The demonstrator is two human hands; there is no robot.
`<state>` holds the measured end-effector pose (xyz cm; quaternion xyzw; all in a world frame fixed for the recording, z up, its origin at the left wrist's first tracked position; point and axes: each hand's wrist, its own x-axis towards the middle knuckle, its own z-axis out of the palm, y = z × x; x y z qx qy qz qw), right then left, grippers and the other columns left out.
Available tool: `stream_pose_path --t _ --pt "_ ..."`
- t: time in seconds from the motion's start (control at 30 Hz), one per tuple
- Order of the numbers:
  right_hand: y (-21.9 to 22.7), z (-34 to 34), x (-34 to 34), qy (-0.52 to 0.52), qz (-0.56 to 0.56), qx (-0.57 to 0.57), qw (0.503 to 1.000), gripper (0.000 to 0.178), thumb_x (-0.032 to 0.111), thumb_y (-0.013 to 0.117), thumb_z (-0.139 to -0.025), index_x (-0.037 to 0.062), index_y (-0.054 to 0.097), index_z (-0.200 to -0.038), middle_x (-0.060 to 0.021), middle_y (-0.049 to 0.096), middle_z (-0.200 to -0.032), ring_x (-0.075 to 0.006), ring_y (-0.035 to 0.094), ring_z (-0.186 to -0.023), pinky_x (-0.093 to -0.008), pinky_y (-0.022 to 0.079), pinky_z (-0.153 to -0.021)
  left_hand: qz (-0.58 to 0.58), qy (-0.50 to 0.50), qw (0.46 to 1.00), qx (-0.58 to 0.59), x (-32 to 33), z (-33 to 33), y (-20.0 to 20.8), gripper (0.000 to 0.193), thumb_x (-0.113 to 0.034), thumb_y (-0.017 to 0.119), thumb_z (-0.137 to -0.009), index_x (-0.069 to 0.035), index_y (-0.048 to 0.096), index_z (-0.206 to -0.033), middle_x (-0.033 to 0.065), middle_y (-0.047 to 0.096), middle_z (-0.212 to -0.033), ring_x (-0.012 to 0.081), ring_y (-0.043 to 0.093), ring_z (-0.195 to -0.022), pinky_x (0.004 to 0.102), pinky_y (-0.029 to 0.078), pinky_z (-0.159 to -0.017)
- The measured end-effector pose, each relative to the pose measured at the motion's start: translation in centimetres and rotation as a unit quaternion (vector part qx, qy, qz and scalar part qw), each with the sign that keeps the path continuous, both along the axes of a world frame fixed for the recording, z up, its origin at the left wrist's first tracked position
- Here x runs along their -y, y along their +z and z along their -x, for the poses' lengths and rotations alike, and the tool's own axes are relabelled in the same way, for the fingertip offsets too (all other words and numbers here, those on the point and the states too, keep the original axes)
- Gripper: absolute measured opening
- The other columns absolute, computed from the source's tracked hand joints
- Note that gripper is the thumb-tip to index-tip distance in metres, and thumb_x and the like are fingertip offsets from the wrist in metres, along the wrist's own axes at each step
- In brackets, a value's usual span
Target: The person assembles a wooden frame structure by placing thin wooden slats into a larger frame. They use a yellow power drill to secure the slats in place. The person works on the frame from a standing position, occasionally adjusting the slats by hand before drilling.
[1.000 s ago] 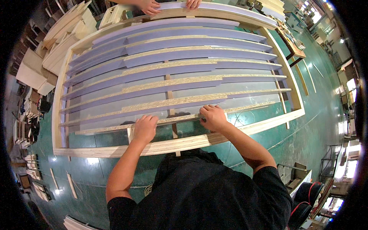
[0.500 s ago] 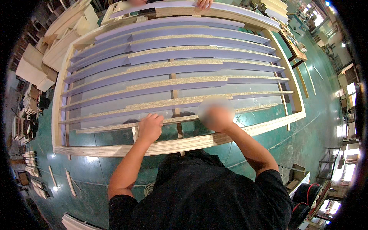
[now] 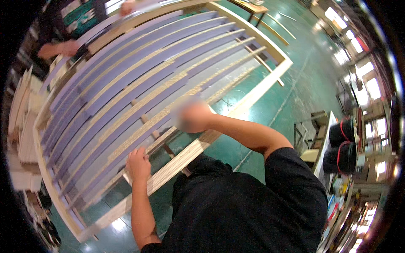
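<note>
A large pale wooden frame (image 3: 103, 222) holds several parallel slats (image 3: 145, 105) with chipboard edges and lavender-grey faces. Its near rail crosses in front of my body. My left hand (image 3: 138, 164) has its fingers curled over the nearest slat (image 3: 113, 182), close to a short upright wood piece just inside the rail. Farther right along that same slat is my right hand (image 3: 196, 116). Blur covers its fingers, so what it holds, if anything, cannot be made out.
Across the frame, another person's hand (image 3: 67, 47) is near the far rail, beside a long pale strip. Stacked boards (image 3: 23, 126) stand at the left. Black buckets (image 3: 341, 157) sit at the right, and a small table (image 3: 249, 6) stands beyond the frame.
My view has swung, so the frame now slants up to the right and more of the other person shows. Both my hands stay by the nearest slat.
</note>
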<state>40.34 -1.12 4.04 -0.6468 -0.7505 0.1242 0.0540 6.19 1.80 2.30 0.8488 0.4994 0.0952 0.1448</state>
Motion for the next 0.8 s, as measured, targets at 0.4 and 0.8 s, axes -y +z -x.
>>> stream_pose_path --t 0.4,0.8 --pt "1.0 -1.6 -1.5 0.060 -0.156 -0.116 0.979 0.062 0.029 0.083 -0.078 0.0156 0.060 -0.134 -0.0160 0.054 -0.137 -0.0394 0.051 -0.128 -0.0520 0.043 -0.105 0.050 -0.013 0.998 0.042 -1.7 1.1 2.2 0.046 -0.029 0.080 -0.083 -0.010 0.067 -0.122 0.0160 0.066 -0.121 0.0384 0.059 -0.120 0.0493 0.048 -0.101" --pt "9.0 -5.2 -16.0 0.001 -0.046 0.167 0.985 0.054 0.030 0.071 -0.093 0.0131 0.051 -0.140 -0.0129 0.064 -0.134 -0.0346 0.058 -0.130 -0.0617 0.035 -0.117 -0.222 -0.004 0.971 -0.085 -18.2 -1.0 9.2 0.079 -0.036 0.083 -0.083 -0.012 0.047 -0.149 0.0152 0.045 -0.154 0.0347 0.040 -0.146 0.0642 0.028 -0.118"
